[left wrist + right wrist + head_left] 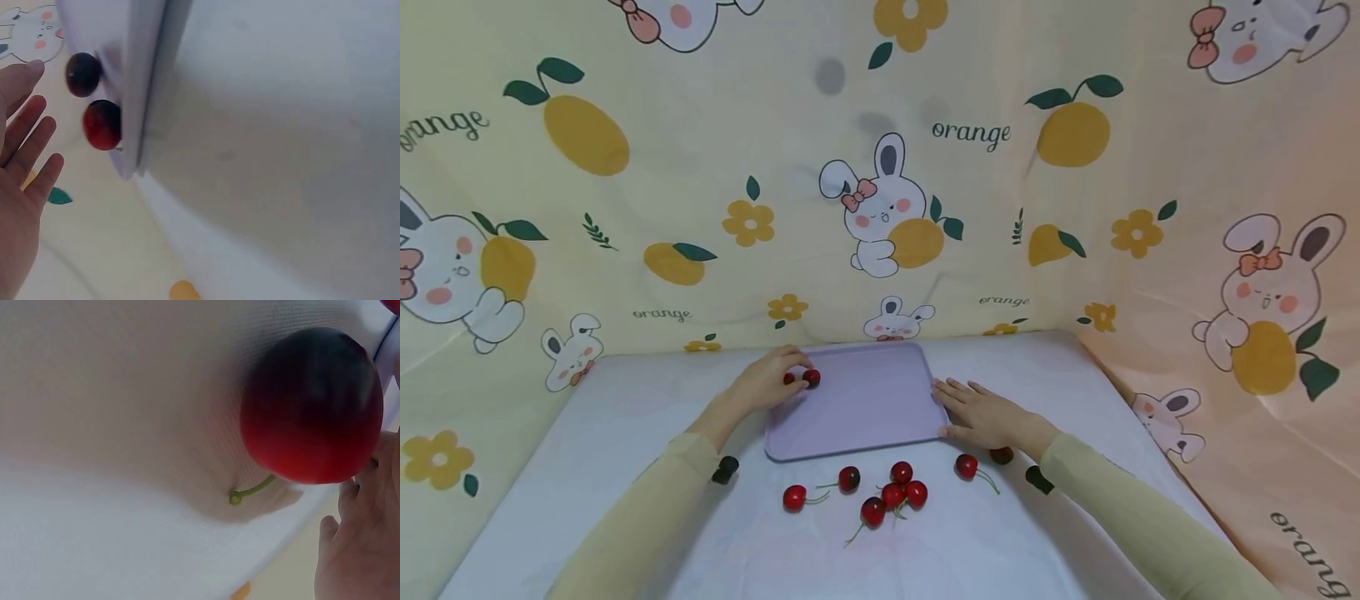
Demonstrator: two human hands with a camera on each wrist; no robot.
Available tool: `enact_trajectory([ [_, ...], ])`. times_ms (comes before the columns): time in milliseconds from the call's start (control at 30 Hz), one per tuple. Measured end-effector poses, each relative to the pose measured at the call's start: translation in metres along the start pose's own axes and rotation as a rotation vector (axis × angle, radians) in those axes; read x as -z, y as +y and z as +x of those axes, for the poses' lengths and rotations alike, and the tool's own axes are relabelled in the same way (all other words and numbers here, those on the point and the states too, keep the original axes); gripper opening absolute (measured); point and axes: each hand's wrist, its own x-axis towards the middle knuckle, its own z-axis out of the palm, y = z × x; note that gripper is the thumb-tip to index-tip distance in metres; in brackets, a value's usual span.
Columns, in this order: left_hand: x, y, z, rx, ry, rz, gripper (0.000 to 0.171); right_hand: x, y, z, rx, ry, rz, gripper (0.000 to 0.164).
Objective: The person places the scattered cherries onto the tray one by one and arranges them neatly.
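My left hand [773, 379] is over the left side of a lilac tray [865, 408], its fingers beside two dark red cherries, one of them the nearer cherry [812, 378]. In the left wrist view, the fingers of that hand [25, 156] are spread loosely, with a gap to the upper cherry [83, 74] and the lower cherry [102, 125], both inside the tray's rim. My right hand [985, 414] lies with extended fingers at the tray's right edge. Close by its wrist sits a dark cherry [1002, 455], large in the right wrist view with a green stem [256, 487].
In front of the tray several stemmed cherries lie on the white tabletop [700, 542], including a clustered cherry [892, 497], a left cherry [794, 498] and a right cherry [967, 467]. A printed cloth [820, 108] hangs behind the table and along its sides.
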Motion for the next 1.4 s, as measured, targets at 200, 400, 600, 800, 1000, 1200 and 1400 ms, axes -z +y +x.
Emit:
enact_trajectory([
  [200, 0.005, 0.012, -0.017, -0.055, 0.048, -0.012, 0.029, -0.002, 0.002, 0.002, -0.009, -0.005, 0.003, 0.085],
  [400, 0.008, 0.026, -0.041, -0.136, 0.049, -0.009, 0.028, -0.001, 0.002, 0.002, -0.014, -0.009, 0.012, 0.084],
  [600, 0.008, 0.04, -0.06, -0.173, -0.006, -0.009, 0.027, 0.0, 0.001, 0.001, -0.014, -0.004, 0.013, 0.084],
  [800, 0.005, 0.048, -0.08, -0.17, -0.108, -0.016, 0.026, 0.0, 0.001, 0.001, -0.009, -0.004, 0.017, 0.084],
  [1000, 0.003, 0.054, -0.098, -0.218, -0.178, -0.038, 0.024, 0.0, 0.002, 0.001, 0.01, 0.008, 0.001, 0.083],
  [1200, 0.002, 0.059, -0.108, -0.19, -0.271, -0.051, 0.024, 0.001, 0.001, 0.001, 0.01, 0.01, -0.002, 0.082],
  [1400, 0.001, 0.06, -0.11, -0.185, -0.318, -0.047, 0.028, 0.0, 0.001, 0.001, -0.003, 0.001, -0.001, 0.083],
])
